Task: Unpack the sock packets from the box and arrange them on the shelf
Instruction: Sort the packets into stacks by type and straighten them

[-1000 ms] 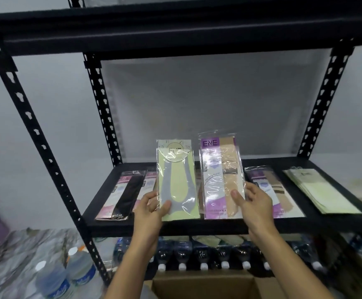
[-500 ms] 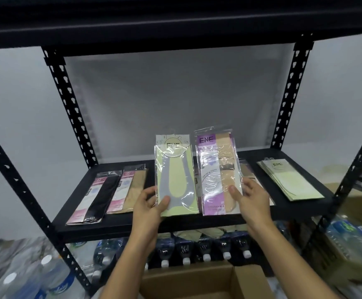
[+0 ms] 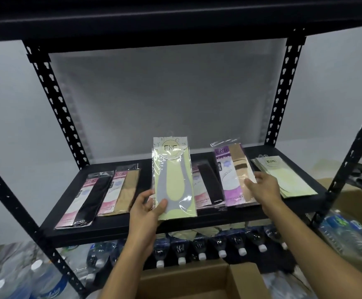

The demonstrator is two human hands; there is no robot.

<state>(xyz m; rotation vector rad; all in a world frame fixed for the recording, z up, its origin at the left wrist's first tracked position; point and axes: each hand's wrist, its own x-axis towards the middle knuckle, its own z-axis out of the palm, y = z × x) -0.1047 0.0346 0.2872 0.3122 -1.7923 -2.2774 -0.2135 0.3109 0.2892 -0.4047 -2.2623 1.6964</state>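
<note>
My left hand (image 3: 147, 207) grips the bottom of a pale green sock packet (image 3: 172, 178) and holds it upright above the front of the black shelf (image 3: 132, 227). My right hand (image 3: 262, 185) rests with spread fingers on a purple-and-beige packet (image 3: 233, 175) that lies on the shelf to the right. Further packets lie flat: a pink-and-black one (image 3: 87, 198), a pink-and-beige one (image 3: 121, 192), another pink-and-black one (image 3: 206, 186) behind the green packet, and a stack of green ones (image 3: 283, 178) at the right end. The cardboard box (image 3: 188, 281) sits open below.
Black perforated uprights (image 3: 52, 100) frame the shelf, and an upper shelf (image 3: 175, 20) runs overhead. A row of capped water bottles (image 3: 199, 249) lies under the shelf. More bottles (image 3: 24, 281) sit at lower left, and a second carton (image 3: 354, 203) with wrapped bottles at right.
My right hand has carried the purple-and-beige packet rightwards and laid it on the shelf, uncovering a pink-and-black packet. The green packet stays upright in my left hand. The view has shifted left.
</note>
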